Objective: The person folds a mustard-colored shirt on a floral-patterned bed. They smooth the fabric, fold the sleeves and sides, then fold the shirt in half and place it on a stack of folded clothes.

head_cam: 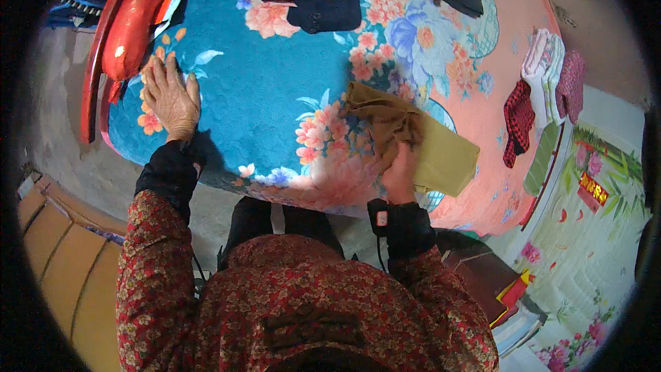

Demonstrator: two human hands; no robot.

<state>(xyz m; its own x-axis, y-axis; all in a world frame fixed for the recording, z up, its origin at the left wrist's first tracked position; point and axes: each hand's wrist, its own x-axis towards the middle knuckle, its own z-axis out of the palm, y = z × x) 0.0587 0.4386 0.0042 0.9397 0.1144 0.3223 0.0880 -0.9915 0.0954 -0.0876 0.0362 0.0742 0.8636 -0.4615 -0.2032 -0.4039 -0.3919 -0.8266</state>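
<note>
My left hand [173,95] lies flat, palm down with fingers spread, on the blue end of a floral bedspread [248,103], close to a red shiny bundle [137,26]. On the right, my right hand [402,173] has its fingers curled at the near edge of a brown cloth [390,119]. It looks closed on that edge, though blur hides the fingertips. Beneath and beside the brown cloth is a folded olive-yellow cloth [449,157], which rests on the pink flowered part of the bedspread.
Dark garments [325,5] lie along the far side. Folded white cloths [539,77] and a red-and-black checked cloth [518,119] sit at the right edge. A red wooden rail [93,88] borders the left. Bags [516,315] stand below right, near a floral-patterned wall covering [594,248].
</note>
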